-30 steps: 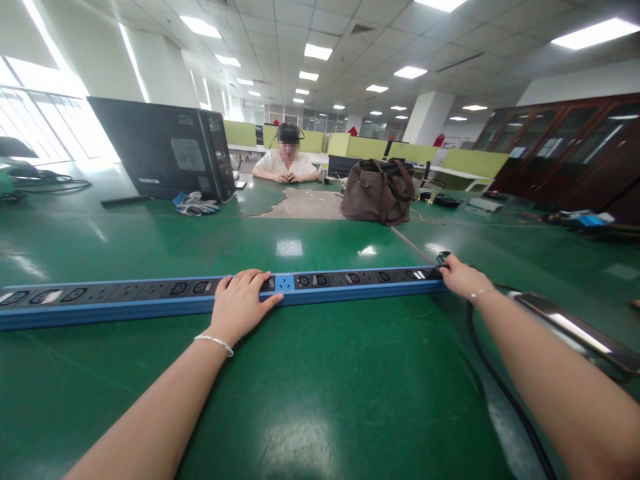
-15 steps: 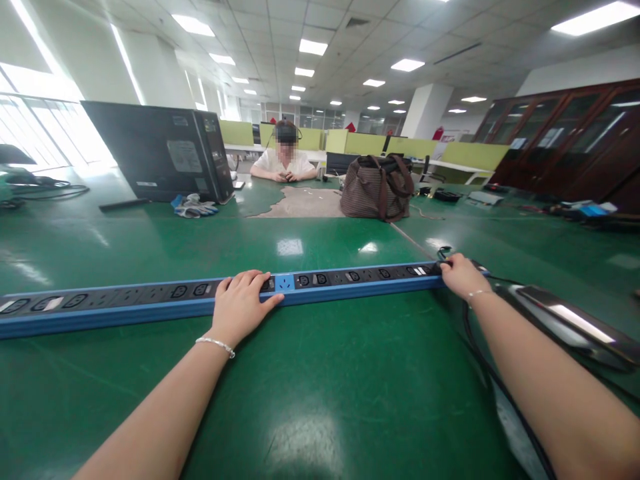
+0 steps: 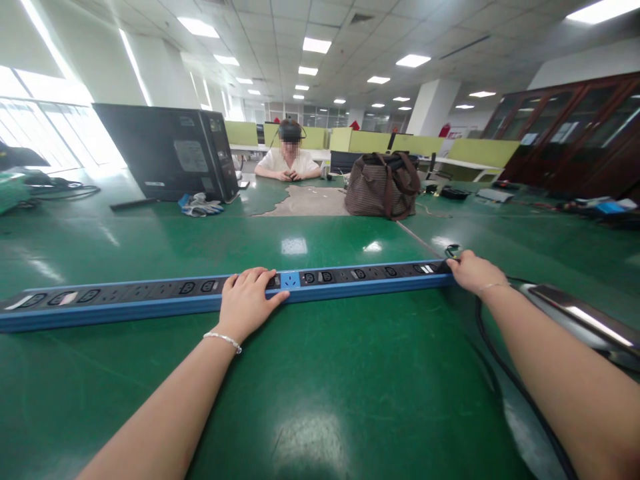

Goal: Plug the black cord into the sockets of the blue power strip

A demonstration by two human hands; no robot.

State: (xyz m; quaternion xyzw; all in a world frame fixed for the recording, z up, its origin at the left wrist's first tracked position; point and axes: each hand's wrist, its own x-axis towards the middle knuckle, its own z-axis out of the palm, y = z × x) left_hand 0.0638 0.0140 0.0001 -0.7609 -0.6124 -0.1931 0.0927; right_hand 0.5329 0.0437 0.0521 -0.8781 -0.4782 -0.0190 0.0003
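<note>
A long blue power strip [image 3: 345,290] with a black socket face lies across the green table. My left hand [image 3: 250,297] is laid over its middle, fingers across the top and thumb along the near side, beside a bright blue socket [image 3: 290,279]. At the strip's right end is my right hand [image 3: 475,272], its fingers closed around a small dark part. The hand hides most of that part and the strip's end, so I cannot make out what it is. A black cable [image 3: 505,373] runs from beneath this hand toward me.
A dark flat device [image 3: 580,310] lies right of my right wrist. Farther back stand a black computer case [image 3: 165,153] and a brown bag [image 3: 383,187]. Gloves [image 3: 200,205] lie by the case. Another person [image 3: 289,160] sits across the table, hands together.
My right hand has shifted slightly right along the strip's end, covering more of it. My left hand keeps its place on the strip. The whole view has moved a little.
</note>
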